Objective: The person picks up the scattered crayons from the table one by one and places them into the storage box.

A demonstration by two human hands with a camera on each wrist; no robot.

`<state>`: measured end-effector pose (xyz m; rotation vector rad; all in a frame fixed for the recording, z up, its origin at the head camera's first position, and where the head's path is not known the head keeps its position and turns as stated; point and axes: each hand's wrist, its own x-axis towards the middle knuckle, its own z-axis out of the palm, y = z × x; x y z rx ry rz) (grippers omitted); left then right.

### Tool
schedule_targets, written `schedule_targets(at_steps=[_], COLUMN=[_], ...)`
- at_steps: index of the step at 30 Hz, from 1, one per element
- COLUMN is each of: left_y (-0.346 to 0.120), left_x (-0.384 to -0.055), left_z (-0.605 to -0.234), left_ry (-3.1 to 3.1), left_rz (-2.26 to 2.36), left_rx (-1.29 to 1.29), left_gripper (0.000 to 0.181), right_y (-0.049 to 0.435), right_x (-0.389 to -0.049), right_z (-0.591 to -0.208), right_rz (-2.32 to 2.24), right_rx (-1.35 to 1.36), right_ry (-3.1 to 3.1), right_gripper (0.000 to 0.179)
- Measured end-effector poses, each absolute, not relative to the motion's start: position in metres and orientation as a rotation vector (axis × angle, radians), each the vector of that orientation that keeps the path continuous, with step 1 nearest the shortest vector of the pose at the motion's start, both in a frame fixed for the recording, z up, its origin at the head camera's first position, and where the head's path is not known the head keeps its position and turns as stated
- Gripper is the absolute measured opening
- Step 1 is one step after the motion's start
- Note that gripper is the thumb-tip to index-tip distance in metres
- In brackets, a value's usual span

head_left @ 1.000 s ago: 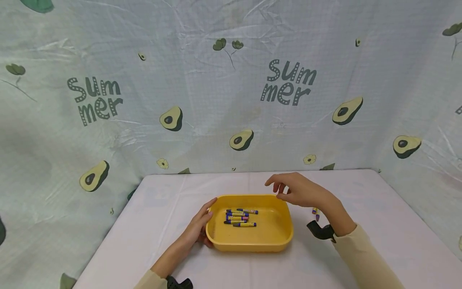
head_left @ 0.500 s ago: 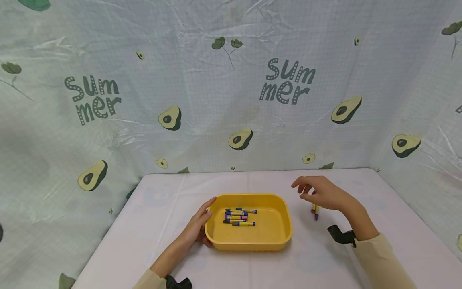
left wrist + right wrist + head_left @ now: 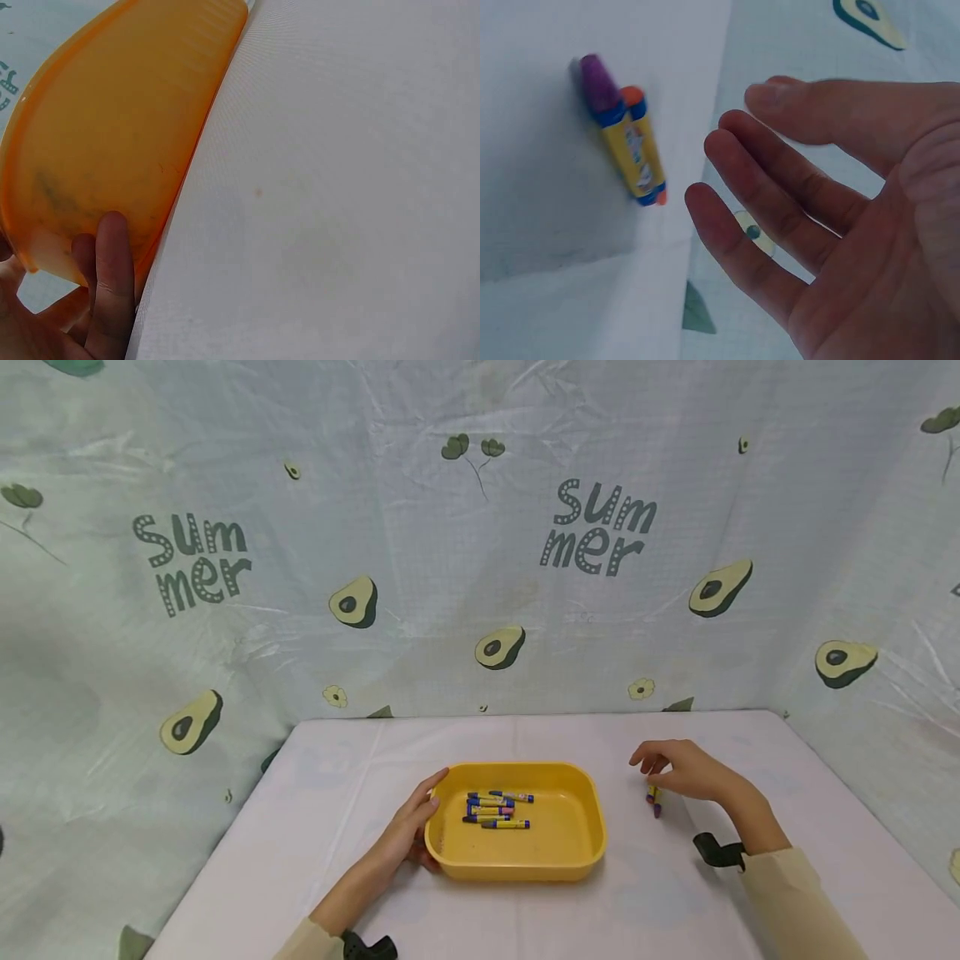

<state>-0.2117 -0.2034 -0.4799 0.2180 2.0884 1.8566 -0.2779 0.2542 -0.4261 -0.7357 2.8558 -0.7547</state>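
At the left end of the yellow tray (image 3: 517, 872), my left hand (image 3: 405, 835) holds the side, thumb at the rim. Fingers (image 3: 112, 270) of that hand lie against the outer wall in the left wrist view. Several crayons (image 3: 498, 825) with yellow-and-blue wrappers lie inside the tray, towards its left. My right hand (image 3: 686, 770) hovers right of the tray, fingers loosely bent, holding nothing. Just below it on the table are two crayons, a purple one (image 3: 622, 135) and an orange-tipped one (image 3: 651, 142), side by side and apart from the fingers.
A white cloth covers the table (image 3: 300, 827). Behind and at both sides hangs a pale sheet (image 3: 420, 543) printed with avocados and lettering. Each wrist wears a black camera mount (image 3: 718, 852).
My right hand has moved from above the tray's right rim to the right and down, over the two crayons. The left hand and the tray have stayed in place.
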Motion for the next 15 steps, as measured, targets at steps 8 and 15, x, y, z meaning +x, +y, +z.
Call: schedule_targets(at_steps=[8, 15], left_y=[-0.2029, -0.2037], left_x=[-0.2121, -0.2130], left_z=[-0.4803, -0.4813], left_ry=[2.077, 2.088], left_rz=[1.858, 1.856], left_rx=[0.225, 0.212], left_gripper=[0.049, 0.049], right_y=[0.2623, 0.2643], right_x=[-0.2807, -0.2800], right_z=[-0.4338, -0.4367], right_rz=[-0.842, -0.822], right_rx=[-0.758, -0.742], right_ry=[2.763, 2.773], right_gripper=[0.037, 0.039])
